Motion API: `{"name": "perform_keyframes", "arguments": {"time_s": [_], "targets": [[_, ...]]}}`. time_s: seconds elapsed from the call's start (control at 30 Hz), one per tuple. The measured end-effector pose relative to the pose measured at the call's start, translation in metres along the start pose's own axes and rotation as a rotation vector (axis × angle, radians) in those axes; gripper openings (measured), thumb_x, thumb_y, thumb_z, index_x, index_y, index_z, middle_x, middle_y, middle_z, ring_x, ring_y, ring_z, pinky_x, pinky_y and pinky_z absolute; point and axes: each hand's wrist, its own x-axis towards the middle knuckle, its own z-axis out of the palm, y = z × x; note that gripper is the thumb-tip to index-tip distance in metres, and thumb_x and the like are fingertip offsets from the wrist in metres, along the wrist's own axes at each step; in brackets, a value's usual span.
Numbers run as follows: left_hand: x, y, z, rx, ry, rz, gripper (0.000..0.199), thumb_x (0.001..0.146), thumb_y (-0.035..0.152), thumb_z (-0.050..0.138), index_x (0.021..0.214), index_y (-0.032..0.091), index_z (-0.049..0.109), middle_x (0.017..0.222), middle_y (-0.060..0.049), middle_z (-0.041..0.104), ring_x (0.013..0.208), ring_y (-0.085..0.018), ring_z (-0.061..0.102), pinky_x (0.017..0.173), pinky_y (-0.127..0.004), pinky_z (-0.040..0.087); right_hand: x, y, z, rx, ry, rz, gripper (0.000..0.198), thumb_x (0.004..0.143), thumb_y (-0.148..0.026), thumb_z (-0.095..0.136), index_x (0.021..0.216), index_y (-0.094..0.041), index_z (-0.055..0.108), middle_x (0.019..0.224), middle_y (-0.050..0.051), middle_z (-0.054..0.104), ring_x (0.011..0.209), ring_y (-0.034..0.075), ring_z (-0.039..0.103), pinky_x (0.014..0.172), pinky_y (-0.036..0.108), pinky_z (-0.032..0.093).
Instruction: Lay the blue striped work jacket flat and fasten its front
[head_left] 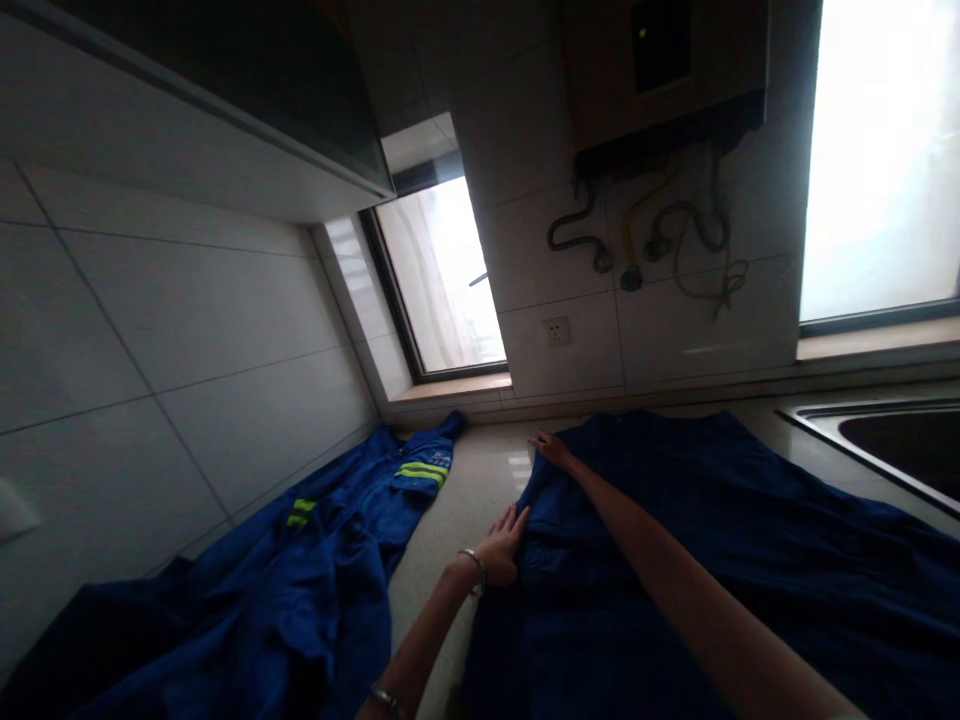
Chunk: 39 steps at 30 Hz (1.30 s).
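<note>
A dark blue garment (697, 540) lies spread flat on a pale countertop (469, 490). My left hand (501, 545) rests on the garment's left edge, fingers together and flat on the cloth. Farther back, my right hand (551, 448) reaches across the garment and touches its far left corner; whether it pinches the cloth I cannot tell. A thin bracelet circles my left wrist.
A second blue work garment (315, 560) with yellow-green reflective stripes lies crumpled at the left against the tiled wall. A steel sink (885, 440) sits at the right. Behind are two windows, a wall socket (556, 331) and a wall-mounted heater with hoses (660, 230).
</note>
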Motion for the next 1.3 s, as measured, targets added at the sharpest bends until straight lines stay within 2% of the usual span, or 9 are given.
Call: {"name": "perform_keyframes", "arguments": {"time_s": [0.07,0.17,0.3,0.4,0.53,0.7,0.87,1.07,1.3], "targets": [[0.000,-0.002,-0.003,-0.053,-0.033,0.001,0.104,0.050,0.007,0.053,0.143,0.012,0.007,0.149,-0.016,0.002,0.135,-0.031,-0.001,0.110,-0.048,0.010,-0.009,0.005,-0.013,0.006,0.051,-0.015,0.056,0.093,-0.038,0.019,0.139,-0.008,0.029,0.139,0.012,0.036,0.127,0.019,0.035,0.103,0.028,0.027],[-0.002,-0.001,-0.013,-0.135,-0.032,-0.011,0.095,0.051,0.005,0.052,0.141,0.011,0.021,0.149,-0.015,0.007,0.135,-0.030,0.001,0.111,-0.045,0.011,-0.036,0.013,-0.032,-0.016,0.075,-0.108,0.055,0.091,-0.039,0.031,0.137,-0.010,0.034,0.140,0.010,0.035,0.129,0.019,0.031,0.106,0.027,0.022],[-0.002,0.017,-0.021,-0.152,0.276,-0.055,0.066,0.069,0.005,0.042,0.135,0.009,0.034,0.148,-0.014,0.014,0.136,-0.024,0.008,0.112,-0.039,0.015,-0.100,0.031,-0.055,-0.162,0.136,-0.232,0.060,0.089,-0.046,0.033,0.136,-0.008,0.036,0.141,0.013,0.032,0.130,0.024,0.029,0.109,0.037,0.019],[0.000,0.034,-0.008,-0.081,0.439,-0.025,0.052,0.087,0.021,0.035,0.138,0.013,0.029,0.150,-0.011,0.010,0.137,-0.024,0.004,0.111,-0.042,0.016,-0.159,0.053,-0.074,-0.237,0.142,-0.229,0.063,0.089,-0.048,0.029,0.136,-0.007,0.036,0.141,0.015,0.031,0.131,0.025,0.028,0.109,0.039,0.022],[-0.001,0.043,0.014,0.035,0.361,-0.001,0.059,0.088,0.051,0.033,0.141,0.028,0.022,0.150,-0.006,0.007,0.136,-0.032,0.000,0.108,-0.051,0.014,-0.235,0.098,-0.101,-0.304,0.134,-0.182,0.065,0.089,-0.052,0.025,0.139,-0.010,0.032,0.143,0.011,0.028,0.132,0.022,0.024,0.110,0.038,0.021],[-0.003,0.044,0.016,0.078,0.252,-0.051,0.062,0.087,0.060,0.025,0.142,0.032,0.016,0.150,-0.007,0.008,0.135,-0.035,0.006,0.106,-0.050,0.016,-0.294,0.163,-0.125,-0.477,0.142,0.114,0.084,0.081,-0.069,0.024,0.139,-0.009,0.031,0.145,0.015,0.020,0.134,0.028,0.015,0.109,0.049,0.011],[0.000,0.046,0.017,0.151,0.237,-0.099,0.064,0.087,0.062,0.020,0.142,0.032,0.012,0.150,-0.006,0.010,0.135,-0.033,0.009,0.106,-0.049,0.016,-0.310,0.194,-0.130,-0.461,0.043,0.275,0.088,0.078,-0.074,0.019,0.141,-0.014,0.027,0.146,0.013,0.020,0.133,0.031,0.017,0.107,0.052,0.011],[0.004,0.040,0.023,0.142,0.317,-0.058,0.059,0.088,0.058,0.020,0.142,0.033,0.017,0.148,-0.002,0.019,0.136,-0.029,0.010,0.108,-0.047,0.014,-0.306,0.197,-0.127,-0.438,0.012,0.306,0.086,0.078,-0.073,0.018,0.142,-0.016,0.023,0.147,0.011,0.017,0.134,0.029,0.016,0.108,0.050,0.011],[0.031,0.029,0.012,0.168,0.318,-0.035,0.055,0.090,0.052,0.024,0.141,0.031,0.022,0.147,-0.001,0.024,0.135,-0.025,0.017,0.108,-0.044,0.016,-0.288,0.196,-0.131,-0.427,0.011,0.345,0.089,0.077,-0.074,0.018,0.142,-0.014,0.022,0.147,0.012,0.018,0.134,0.030,0.016,0.107,0.049,0.012]]}}
